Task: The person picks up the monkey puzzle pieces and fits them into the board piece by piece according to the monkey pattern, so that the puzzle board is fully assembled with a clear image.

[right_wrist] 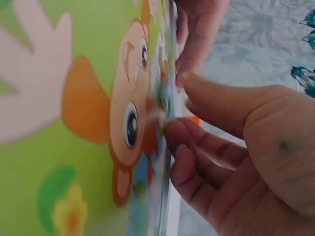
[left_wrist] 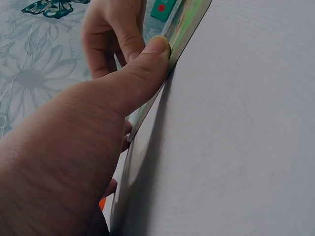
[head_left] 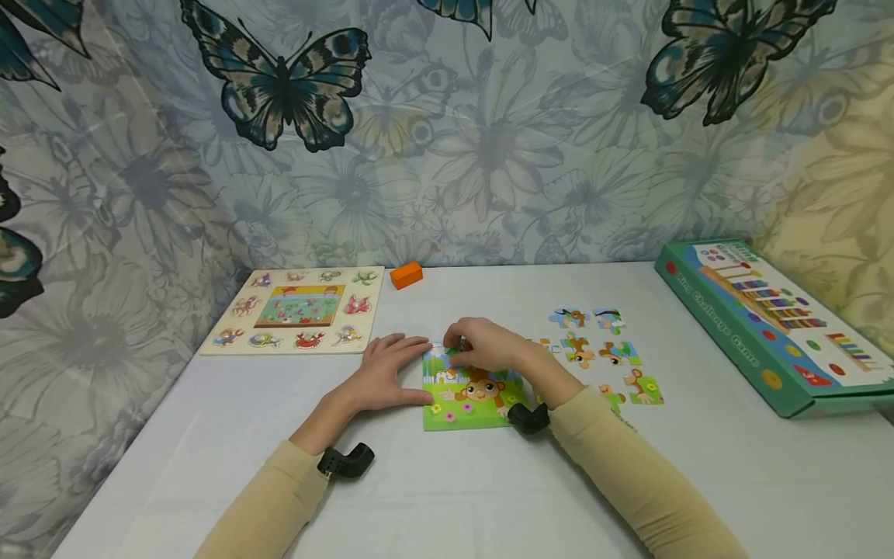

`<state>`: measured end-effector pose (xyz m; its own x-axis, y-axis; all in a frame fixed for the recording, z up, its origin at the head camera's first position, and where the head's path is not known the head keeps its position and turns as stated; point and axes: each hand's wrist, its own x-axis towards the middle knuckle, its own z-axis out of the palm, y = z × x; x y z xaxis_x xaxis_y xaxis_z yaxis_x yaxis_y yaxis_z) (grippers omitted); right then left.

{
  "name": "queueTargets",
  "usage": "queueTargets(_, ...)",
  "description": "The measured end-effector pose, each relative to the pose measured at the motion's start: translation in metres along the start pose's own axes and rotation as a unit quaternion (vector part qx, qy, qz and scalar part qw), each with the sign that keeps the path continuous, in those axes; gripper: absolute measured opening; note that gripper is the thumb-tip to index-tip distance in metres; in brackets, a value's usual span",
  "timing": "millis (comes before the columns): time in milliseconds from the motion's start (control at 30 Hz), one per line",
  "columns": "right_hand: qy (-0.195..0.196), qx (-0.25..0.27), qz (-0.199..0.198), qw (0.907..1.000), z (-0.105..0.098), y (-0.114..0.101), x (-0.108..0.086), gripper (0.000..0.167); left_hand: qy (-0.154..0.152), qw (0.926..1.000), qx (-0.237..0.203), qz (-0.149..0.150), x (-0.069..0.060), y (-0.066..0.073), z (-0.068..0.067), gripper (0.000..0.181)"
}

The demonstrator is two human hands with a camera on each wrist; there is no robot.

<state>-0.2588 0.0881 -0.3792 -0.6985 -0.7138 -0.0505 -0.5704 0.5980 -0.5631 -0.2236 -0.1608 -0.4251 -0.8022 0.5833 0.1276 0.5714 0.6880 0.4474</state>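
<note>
A picture puzzle (head_left: 447, 415) of a brown monkey on green lies on the white table. My left hand (head_left: 388, 373) rests at its left side with fingers spread, the thumb against the board's edge. In the left wrist view this thumb (left_wrist: 156, 46) presses on that edge. My right hand (head_left: 489, 344) bends over the top part of the puzzle, thumb and fingers pointing down at it. In the right wrist view its curled fingers (right_wrist: 184, 147) touch the board near the monkey's head (right_wrist: 130, 105); whether a puzzle piece is between thumb and fingers is blurred.
Loose puzzle pieces (head_left: 618, 353) lie to the right, some partly behind the right arm. A cream board with sea animals (head_left: 223, 341) is at back left, with an orange block (head_left: 407, 275) beside it. A green game box (head_left: 761, 349) stands at the right edge.
</note>
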Motion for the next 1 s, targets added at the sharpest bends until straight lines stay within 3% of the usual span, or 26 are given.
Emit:
queueTargets(233,-0.027,0.0,0.018,0.9995,-0.003,0.0025,-0.0029,0.029,-0.001,1.0,-0.002,-0.005,-0.0007,-0.0006,0.0,0.085)
queueTargets(1000,0.003,-0.052,-0.014,0.9986,0.0036,-0.0001,0.0009,0.028,-0.008,0.9994,-0.02,-0.027,-0.0008,0.0007,-0.0005,0.088)
